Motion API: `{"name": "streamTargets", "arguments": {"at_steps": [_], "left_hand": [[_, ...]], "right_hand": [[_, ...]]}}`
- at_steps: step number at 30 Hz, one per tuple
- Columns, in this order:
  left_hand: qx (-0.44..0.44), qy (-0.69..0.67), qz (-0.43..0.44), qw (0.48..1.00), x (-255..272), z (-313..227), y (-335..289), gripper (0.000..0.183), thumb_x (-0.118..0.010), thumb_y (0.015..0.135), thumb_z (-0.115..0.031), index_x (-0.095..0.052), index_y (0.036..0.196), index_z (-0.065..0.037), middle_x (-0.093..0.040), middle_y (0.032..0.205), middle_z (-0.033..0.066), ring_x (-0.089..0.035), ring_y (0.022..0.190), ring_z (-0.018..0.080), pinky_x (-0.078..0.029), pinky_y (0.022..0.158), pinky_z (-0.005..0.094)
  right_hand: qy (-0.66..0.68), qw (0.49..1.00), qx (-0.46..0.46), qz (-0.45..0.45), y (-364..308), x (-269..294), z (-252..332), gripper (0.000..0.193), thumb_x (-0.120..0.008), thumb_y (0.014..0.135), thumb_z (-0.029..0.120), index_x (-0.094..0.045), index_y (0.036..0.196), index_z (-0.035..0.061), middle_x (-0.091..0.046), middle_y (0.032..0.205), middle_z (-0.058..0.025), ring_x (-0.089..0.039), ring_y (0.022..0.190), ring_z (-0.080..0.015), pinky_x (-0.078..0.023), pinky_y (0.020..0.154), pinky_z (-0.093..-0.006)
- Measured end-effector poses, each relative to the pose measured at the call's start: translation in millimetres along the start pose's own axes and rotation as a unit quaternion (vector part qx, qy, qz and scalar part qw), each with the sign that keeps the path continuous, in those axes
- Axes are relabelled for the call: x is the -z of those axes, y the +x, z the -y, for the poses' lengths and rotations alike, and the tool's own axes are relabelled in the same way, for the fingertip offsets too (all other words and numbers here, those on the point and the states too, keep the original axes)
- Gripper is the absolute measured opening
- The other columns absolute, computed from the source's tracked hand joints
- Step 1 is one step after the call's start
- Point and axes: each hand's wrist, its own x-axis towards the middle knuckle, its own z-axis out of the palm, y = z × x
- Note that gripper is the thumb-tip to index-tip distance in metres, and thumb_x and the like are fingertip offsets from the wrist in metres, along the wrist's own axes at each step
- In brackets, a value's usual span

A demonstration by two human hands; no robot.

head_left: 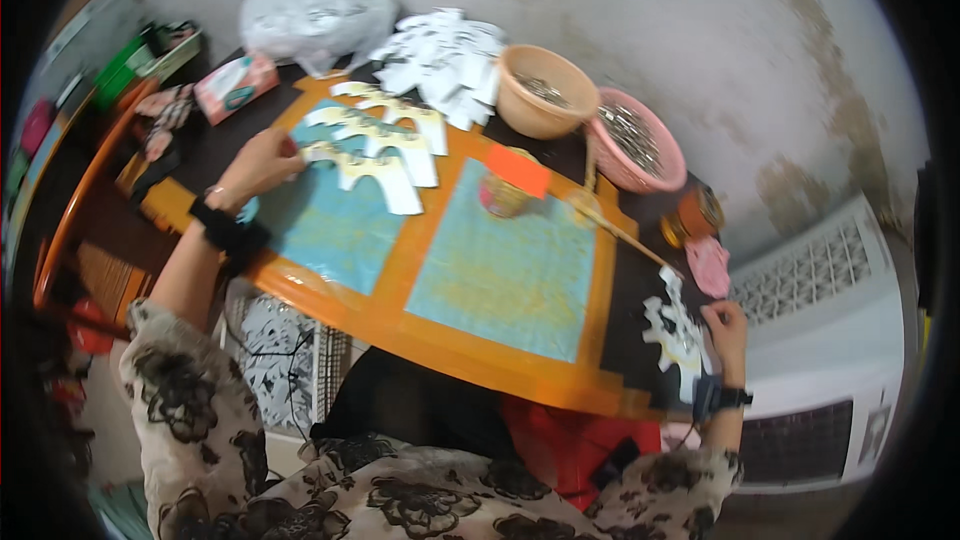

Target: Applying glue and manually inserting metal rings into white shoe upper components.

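Note:
My left hand (pixel 262 164) is at the left end of the nearest white cut-out piece (pixel 388 186), its fingers closed at that tip. This piece has a scalloped edge, a yellowish band and small metallic bits. Behind it, similar cut-out pieces (pixel 408 148) lie overlapping on the left blue sheet (pixel 335 240). Over at the table's right end, my right hand (pixel 728 332) is curled beside another group of white scalloped pieces (pixel 676 332). Its fingertips are close together; what they pinch, if anything, is too small to make out.
A second blue sheet (pixel 500 275) is taped to the orange tabletop. A jar topped with orange card (pixel 518 172) and a stick (pixel 630 238) stand near it. Behind are a peach bowl (pixel 510 110) and pink basket (pixel 672 155) of metal pieces, stacked white cutouts (pixel 440 55), and a tissue pack (pixel 236 88).

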Motion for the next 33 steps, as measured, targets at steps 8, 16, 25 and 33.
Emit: {"name": "streamTargets", "arguments": {"at_steps": [8,16,25,33], "left_hand": [[-0.125,0.127,-0.116,0.977,-4,7,-21,0.048,-0.077,0.084,-0.022,-0.056,0.119,0.003,-0.069,0.103,0.023,-0.071,0.098,0.0349,-0.055,0.088,0.0417],[0.106,-0.377,-0.03,0.92,-8,-13,-10,0.037,-0.07,0.098,-0.016,-0.051,0.127,-0.002,-0.067,0.108,0.0112,-0.073,0.091,0.0198,-0.064,0.08,0.0312],[0.116,-0.417,-0.041,0.9,-7,51,22,0.013,-0.064,0.099,-0.013,-0.063,0.11,-0.005,-0.068,0.1,0.0063,-0.07,0.085,0.0156,-0.064,0.078,0.0325],[0.082,-0.483,-0.014,0.871,-8,23,10,0.025,-0.06,0.096,-0.003,-0.061,0.12,0.002,-0.07,0.112,0.0127,-0.074,0.099,0.024,-0.064,0.084,0.0325]], "right_hand": [[0.157,0.973,0.158,0.065,18,-75,252,0.016,-0.077,0.086,0.0,-0.066,0.098,0.0007,-0.066,0.1,-0.0082,-0.063,0.089,-0.0181,-0.051,0.08,-0.0291],[0.283,0.895,0.174,0.298,37,-225,393,0.029,-0.078,0.092,0.02,-0.064,0.108,0.0001,-0.065,0.105,-0.0155,-0.068,0.095,-0.0324,-0.056,0.088,-0.0395],[0.256,0.934,0.184,0.167,54,-314,422,0.019,-0.075,0.079,0.006,-0.063,0.093,0.004,-0.069,0.086,-0.0157,-0.069,0.086,-0.037,-0.052,0.072,-0.0478],[0.365,0.907,0.111,0.178,50,-271,429,0.012,-0.064,0.08,-0.006,-0.068,0.089,0.0014,-0.071,0.083,-0.0142,-0.07,0.079,-0.0269,-0.054,0.07,-0.0375]]}}
